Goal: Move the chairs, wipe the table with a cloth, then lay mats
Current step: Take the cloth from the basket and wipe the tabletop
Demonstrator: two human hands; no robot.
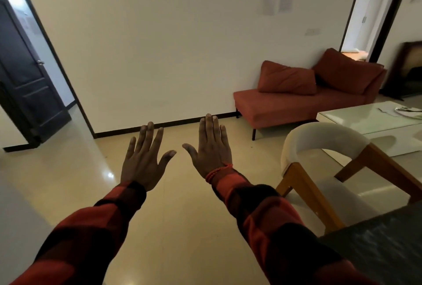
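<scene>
A: Report furniture positions.
B: The dark dining table (pixel 386 246) occupies the lower right corner. A white-backed wooden chair (pixel 324 170) stands just beside it.
A: Hand status?
B: Left hand (pixel 142 161) and right hand (pixel 211 150) are extended over the floor, fingers straight and spread, holding nothing.

Both arms outstretched, hands empty

Left hand (pixel 142 166) at 9 o'clock of right hand (pixel 211 150), apart; backs up, straight fingers spread toward 12 o'clock, plaid sleeves to the wrists.
</scene>
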